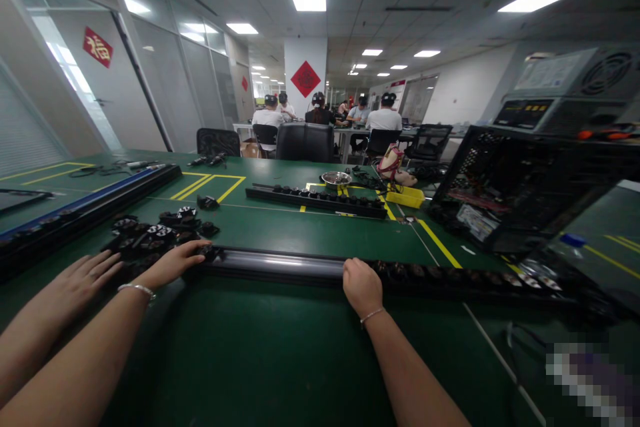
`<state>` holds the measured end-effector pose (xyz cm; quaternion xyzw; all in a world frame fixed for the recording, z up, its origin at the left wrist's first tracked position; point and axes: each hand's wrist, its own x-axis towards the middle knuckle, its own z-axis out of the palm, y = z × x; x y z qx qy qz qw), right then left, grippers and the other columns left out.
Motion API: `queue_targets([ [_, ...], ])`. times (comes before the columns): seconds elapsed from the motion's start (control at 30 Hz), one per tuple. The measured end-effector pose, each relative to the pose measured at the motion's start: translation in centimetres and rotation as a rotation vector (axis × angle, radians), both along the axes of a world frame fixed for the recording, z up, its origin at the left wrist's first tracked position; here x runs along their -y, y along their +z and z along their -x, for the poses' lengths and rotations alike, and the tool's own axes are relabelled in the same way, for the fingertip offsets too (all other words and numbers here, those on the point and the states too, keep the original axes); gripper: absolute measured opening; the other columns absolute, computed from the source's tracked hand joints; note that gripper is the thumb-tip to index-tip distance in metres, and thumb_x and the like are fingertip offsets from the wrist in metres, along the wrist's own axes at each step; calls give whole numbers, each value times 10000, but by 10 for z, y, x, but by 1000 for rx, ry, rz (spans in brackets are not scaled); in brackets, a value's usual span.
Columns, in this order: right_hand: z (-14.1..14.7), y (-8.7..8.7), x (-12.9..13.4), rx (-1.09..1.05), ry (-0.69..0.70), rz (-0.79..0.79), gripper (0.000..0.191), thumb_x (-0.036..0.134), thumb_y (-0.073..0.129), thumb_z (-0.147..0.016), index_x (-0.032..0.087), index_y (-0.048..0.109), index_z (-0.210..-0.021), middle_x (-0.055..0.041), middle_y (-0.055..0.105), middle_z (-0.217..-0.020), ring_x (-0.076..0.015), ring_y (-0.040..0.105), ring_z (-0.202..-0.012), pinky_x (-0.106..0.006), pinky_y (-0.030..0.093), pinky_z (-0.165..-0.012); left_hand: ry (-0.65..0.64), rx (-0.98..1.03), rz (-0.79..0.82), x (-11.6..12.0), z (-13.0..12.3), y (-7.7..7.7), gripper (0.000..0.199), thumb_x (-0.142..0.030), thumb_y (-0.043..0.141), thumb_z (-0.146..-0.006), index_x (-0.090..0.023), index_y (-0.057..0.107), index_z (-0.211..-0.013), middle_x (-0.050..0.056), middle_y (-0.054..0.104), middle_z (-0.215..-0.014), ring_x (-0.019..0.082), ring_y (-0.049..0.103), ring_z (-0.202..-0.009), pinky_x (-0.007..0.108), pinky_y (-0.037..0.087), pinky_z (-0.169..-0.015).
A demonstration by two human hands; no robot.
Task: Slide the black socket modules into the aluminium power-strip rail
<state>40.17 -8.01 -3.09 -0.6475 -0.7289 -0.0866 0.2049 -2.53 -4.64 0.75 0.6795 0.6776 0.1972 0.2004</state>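
Right hand (363,287) grips a rail (285,265), fingers curled: parts (435,275) line its right side, the middle lies bare. Left hand (173,263) bends over its left end, grip unclear.

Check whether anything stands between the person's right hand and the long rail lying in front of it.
Nothing visible does: the right hand is already on the rail. The row of small black parts lies just to its right, and the left hand is well to its left.
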Motion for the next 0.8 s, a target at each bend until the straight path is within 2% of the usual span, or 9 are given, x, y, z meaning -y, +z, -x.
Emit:
queue_targets([
  [0.27, 0, 2, 1, -7, -3, 20, 207, 123, 395, -828, 189, 538, -694, 0, 567, -724, -108, 488, -698, -237, 276, -637, 5, -34, -24, -1, 7, -3, 422, -317, 485, -724, -209, 542, -1128, 48, 554, -1257, 152, 492, -1160, 306, 316, -1008],
  [0.57, 0, 2, 0, -8, -1, 22, 206, 121, 398, -825, 189, 545, -699, -4, 567, -730, -107, 482, -689, -237, 268, -623, -35, -114, -21, -5, 13, -1, 448, -315, 470, -735, -185, 532, -1158, 48, 552, -1262, 138, 491, -1151, 263, 323, -991],
  [0.8, -1, -1, 0, -6, 12, -26, 198, 119, 408, -818, 189, 544, -692, -1, 562, -714, -110, 478, -684, -237, 269, -633, -37, -168, 4, -3, 25, -1, 452, -332, 403, -803, -181, 473, -1223, 43, 497, -1319, 131, 455, -1180, 260, 301, -1003],
])
